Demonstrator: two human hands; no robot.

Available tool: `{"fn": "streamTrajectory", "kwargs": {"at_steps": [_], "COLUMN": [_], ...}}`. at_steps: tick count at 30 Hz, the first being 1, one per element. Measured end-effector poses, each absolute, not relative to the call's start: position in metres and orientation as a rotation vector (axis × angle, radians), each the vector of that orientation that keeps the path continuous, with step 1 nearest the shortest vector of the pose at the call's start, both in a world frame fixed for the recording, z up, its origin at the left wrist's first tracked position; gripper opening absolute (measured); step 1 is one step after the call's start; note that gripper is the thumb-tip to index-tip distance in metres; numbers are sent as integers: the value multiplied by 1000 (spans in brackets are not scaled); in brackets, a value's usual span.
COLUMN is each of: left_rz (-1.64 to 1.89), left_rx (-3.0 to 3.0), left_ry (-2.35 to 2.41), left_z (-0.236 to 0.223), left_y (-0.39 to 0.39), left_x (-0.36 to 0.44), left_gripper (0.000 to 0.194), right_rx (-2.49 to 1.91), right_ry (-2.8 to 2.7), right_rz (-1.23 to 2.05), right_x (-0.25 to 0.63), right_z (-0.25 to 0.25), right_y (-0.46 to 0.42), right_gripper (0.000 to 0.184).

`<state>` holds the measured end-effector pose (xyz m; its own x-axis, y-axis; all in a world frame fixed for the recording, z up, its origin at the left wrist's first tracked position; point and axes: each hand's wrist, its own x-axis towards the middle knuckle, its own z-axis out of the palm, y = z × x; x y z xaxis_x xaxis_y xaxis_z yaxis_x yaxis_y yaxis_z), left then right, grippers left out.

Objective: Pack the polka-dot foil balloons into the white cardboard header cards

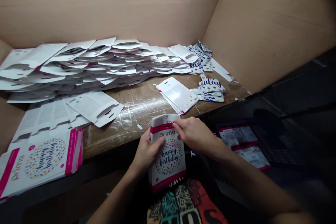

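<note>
I hold a white and pink "prima happy birthday" package point(168, 157) upright against my lap, just below the table's front edge. My left hand point(147, 150) grips its left side, thumb across the front. At the top flap of the package, the fingers of my right hand point(193, 133) pinch near the hanging slot. Both hands are closed on this one package.
A long heap of flat white package cards point(86, 63) lies along the back of the taped cardboard table point(136, 108). Printed packages point(42, 157) are stacked at the left front. Folded dotted items point(210, 85) lie at the right. A dark bin with finished packages point(244, 143) stands to my right. Cardboard walls surround the table.
</note>
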<state>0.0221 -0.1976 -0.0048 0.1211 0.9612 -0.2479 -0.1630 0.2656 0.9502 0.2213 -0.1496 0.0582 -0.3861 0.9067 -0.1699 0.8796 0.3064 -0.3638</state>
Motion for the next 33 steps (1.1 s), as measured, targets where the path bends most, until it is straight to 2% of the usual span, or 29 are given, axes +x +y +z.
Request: {"fn": "streamTrajectory", "kwargs": {"at_steps": [5, 16, 21, 25, 27, 31, 33], "left_rz": [982, 950, 949, 991, 1002, 1080, 1114], "left_rx": [1133, 1221, 1278, 1191, 1086, 874, 712], "left_ry": [1096, 1094, 1073, 1107, 1122, 1215, 1300], "left_z": [-5, 2, 7, 5, 2, -1, 1], "left_y": [-195, -191, -189, -181, -176, -174, -175], "left_x": [18, 23, 28, 31, 29, 15, 5], "left_gripper": [35, 45, 39, 26, 30, 48, 53], "right_rx": [-1800, -1769, -1743, -1659, -1547, -1409, -1657], "right_ry": [-2558, -2699, -2771, -2783, -2799, -2552, -2203], "right_rz": [563, 490, 523, 554, 618, 1075, 970], "right_x": [215, 216, 209, 208, 221, 289, 339], "right_z": [65, 72, 72, 78, 87, 97, 91], "right_y": [-151, -142, -131, -122, -118, -97, -76], "right_gripper": [41, 30, 28, 29, 30, 41, 47]}}
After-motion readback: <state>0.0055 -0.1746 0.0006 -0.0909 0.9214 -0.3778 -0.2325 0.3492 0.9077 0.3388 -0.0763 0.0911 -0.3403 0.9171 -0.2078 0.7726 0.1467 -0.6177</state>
